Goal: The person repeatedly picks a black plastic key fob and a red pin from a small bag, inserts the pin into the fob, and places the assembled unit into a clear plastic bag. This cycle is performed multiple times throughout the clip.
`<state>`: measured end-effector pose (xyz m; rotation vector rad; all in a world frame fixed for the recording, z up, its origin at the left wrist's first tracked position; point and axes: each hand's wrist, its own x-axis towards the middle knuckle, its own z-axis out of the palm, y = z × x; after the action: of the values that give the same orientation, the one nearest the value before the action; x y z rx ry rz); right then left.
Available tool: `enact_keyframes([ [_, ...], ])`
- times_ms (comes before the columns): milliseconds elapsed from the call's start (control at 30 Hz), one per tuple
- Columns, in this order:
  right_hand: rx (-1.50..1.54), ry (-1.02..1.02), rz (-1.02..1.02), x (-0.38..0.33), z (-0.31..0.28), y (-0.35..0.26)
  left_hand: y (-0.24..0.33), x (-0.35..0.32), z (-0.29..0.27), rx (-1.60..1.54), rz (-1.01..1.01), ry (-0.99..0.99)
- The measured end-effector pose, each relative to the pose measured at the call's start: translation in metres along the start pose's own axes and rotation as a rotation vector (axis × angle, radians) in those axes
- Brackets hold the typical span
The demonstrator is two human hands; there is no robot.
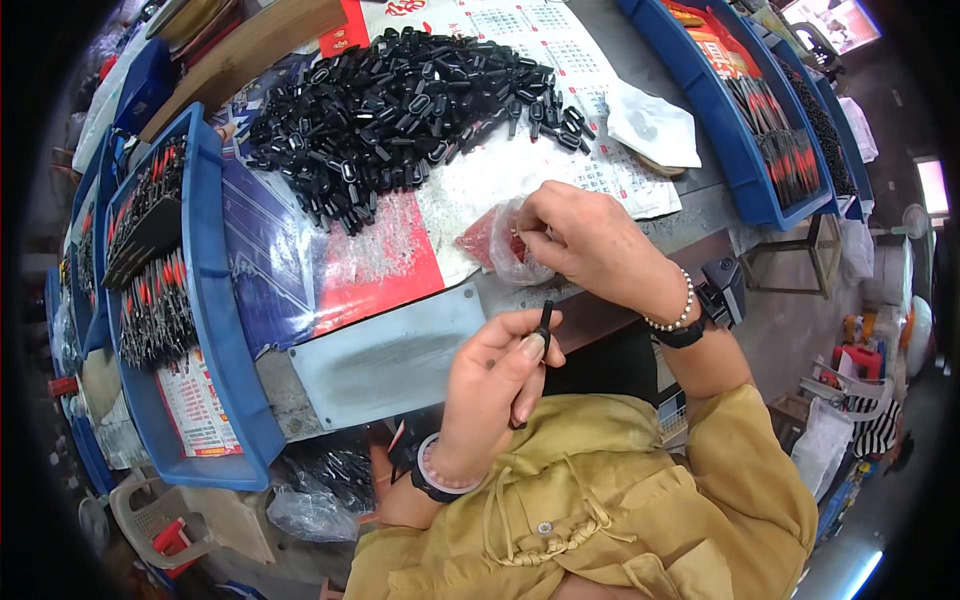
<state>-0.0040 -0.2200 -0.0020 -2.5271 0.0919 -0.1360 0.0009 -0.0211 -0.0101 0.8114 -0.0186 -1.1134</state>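
My left hand (pixel 497 375) pinches a small black plastic part (pixel 545 318) upright between thumb and fingers, close to the table's near edge. My right hand (pixel 585 243) reaches into a small clear plastic bag of red pieces (pixel 497 243) lying on the table, fingertips inside the bag's mouth. Behind them a large heap of black plastic parts (pixel 400 105) is spread over printed paper sheets. Both wrists wear bead bracelets and dark bands.
A blue tray (pixel 215 330) at the left holds rows of red-and-black pieces. Another blue tray (pixel 715 110) with similar pieces stands at the right. A grey metal plate (pixel 385 360) lies at the table's front edge. A white folded cloth (pixel 655 125) rests near the heap.
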Motion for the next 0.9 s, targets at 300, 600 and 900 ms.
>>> enact_keyframes([
  [300, -0.149, -0.028, -0.068, 0.004, 0.008, -0.001, 0.002, -0.010, -0.001, -0.001, 0.026, 0.038],
  [600, 0.577, 0.008, 0.124, -0.004, -0.013, 0.009, 0.006, -0.005, 0.006, 0.030, 0.034, 0.027],
  [900, 1.045, -0.018, 0.296, -0.004, -0.021, 0.008, 0.007, 0.000, 0.018, 0.103, 0.095, 0.086],
])
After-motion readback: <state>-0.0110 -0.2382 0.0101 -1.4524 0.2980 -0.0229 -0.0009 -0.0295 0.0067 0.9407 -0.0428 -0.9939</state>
